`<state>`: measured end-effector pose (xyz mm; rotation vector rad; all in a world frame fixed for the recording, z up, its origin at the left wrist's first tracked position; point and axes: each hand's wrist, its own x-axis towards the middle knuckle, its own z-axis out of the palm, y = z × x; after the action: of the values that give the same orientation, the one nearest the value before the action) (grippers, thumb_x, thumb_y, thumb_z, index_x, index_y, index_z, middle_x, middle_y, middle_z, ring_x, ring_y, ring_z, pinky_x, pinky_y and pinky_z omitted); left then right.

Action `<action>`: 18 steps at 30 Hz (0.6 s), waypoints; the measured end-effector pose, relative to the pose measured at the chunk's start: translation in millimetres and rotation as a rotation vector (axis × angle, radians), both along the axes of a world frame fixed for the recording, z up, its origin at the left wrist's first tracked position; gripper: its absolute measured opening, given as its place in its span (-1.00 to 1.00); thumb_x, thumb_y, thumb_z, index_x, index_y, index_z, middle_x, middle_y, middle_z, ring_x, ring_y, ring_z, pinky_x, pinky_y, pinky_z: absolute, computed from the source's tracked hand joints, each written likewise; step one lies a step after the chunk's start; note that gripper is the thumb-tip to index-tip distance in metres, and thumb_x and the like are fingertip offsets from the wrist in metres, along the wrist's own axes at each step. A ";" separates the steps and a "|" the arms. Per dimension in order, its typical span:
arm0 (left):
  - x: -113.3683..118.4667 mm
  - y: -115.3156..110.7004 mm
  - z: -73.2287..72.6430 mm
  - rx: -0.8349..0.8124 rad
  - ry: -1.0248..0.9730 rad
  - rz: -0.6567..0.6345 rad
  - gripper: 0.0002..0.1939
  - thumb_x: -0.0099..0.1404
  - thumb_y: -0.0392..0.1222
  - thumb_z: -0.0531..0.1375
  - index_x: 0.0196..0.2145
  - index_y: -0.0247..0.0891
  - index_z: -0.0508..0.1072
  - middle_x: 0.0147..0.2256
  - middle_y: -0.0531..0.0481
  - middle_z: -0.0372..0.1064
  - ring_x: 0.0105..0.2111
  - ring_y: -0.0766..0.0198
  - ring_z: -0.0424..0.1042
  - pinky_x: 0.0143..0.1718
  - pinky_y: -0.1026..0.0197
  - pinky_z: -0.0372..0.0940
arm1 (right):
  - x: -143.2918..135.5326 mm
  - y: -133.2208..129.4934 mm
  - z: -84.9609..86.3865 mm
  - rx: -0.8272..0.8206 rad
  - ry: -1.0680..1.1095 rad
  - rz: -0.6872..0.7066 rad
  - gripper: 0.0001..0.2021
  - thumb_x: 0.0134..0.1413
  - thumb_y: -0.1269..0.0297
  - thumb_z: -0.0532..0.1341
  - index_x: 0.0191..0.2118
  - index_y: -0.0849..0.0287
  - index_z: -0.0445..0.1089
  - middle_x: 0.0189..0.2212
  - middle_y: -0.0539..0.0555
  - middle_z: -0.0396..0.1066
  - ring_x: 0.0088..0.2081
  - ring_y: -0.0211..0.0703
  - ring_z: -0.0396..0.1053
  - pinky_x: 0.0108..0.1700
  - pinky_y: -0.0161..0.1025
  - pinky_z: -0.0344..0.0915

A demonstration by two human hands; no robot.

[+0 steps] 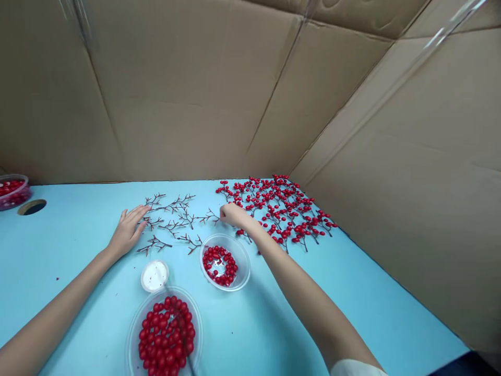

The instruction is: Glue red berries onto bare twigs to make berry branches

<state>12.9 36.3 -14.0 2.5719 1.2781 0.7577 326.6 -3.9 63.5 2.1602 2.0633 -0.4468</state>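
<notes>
Just beyond the small clear bowl [245, 266], the right hand [231, 214] is being held with its fingers curled in; since the tips are being hidden, it cannot be told whether the nearest bare twig [210, 215] is being gripped. Beyond the bowl and to its left, more bare brown twigs [176, 206] are being spread on the light-blue bench [391, 324]. Some of their ends are being covered by the left hand [128, 228], which is being held with its fingers extended and the thumb apart.

To the bowl's right and farther back, a mass of red-berried twigs [282, 209] is being partly masked by the right forearm [300, 287]; overlapping stems are being merged, so a count cannot be made.

Nearer than the bowl and to its left, a larger clear bowl [198, 329] of red berries is being cut off by the bottom edge, and a thin dark stick [190, 363] over it is being blurred. Left of the small bowl, a round dish [154, 275] is being filled by white matter. Far to its left, a clear tub [26, 194] is being cropped. High above it, on the cardboard [176, 104], faint curved marks [332, 4] are being left unreadable.
</notes>
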 end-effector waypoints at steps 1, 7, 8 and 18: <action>1.7 -3.5 1.9 0.023 -0.002 0.006 -0.59 0.27 -0.13 -0.18 0.07 -0.19 0.08 0.05 -0.15 0.15 0.10 0.11 0.05 0.08 -0.18 -0.24 | 3.4 -5.5 5.6 0.028 0.004 -0.003 -0.76 0.08 0.23 0.06 -0.15 0.23 0.26 -0.19 0.09 0.29 -0.23 -0.23 0.30 -0.22 -0.17 0.29; 2.9 -18.0 13.2 0.101 -0.084 0.029 -0.63 0.24 -0.22 -0.15 0.00 -0.20 0.15 -0.06 -0.14 0.28 -0.03 0.18 0.24 0.10 -0.17 -0.31 | 4.0 -29.3 19.8 0.284 0.124 0.033 -0.85 -0.04 0.50 0.08 -0.38 0.24 0.39 -0.42 0.09 0.39 -0.33 -0.21 0.32 -0.30 -0.32 0.20; 2.5 -19.3 15.6 0.111 -0.102 0.040 -0.64 0.24 -0.22 -0.14 -0.02 -0.19 0.17 -0.07 -0.13 0.29 -0.05 0.19 0.26 0.10 -0.14 -0.26 | 1.8 -30.7 18.1 0.325 0.157 0.044 -0.83 -0.04 0.51 0.07 -0.37 0.23 0.39 -0.39 0.10 0.39 -0.33 -0.21 0.32 -0.29 -0.33 0.19; 65.4 -21.1 69.5 -0.117 -0.191 -0.257 -0.54 0.20 -0.11 0.01 0.05 -0.28 0.11 -0.02 -0.14 0.20 -0.03 0.20 0.19 -0.02 0.13 0.12 | -22.8 -34.6 21.7 0.465 0.573 0.111 -0.83 -0.02 0.37 0.04 -0.37 0.25 0.36 -0.44 0.07 0.37 -0.42 -0.28 0.30 -0.39 -0.35 0.24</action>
<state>78.3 15.1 55.5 2.4381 0.8875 0.8259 303.9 -38.5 85.2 2.3362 2.8188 -0.6979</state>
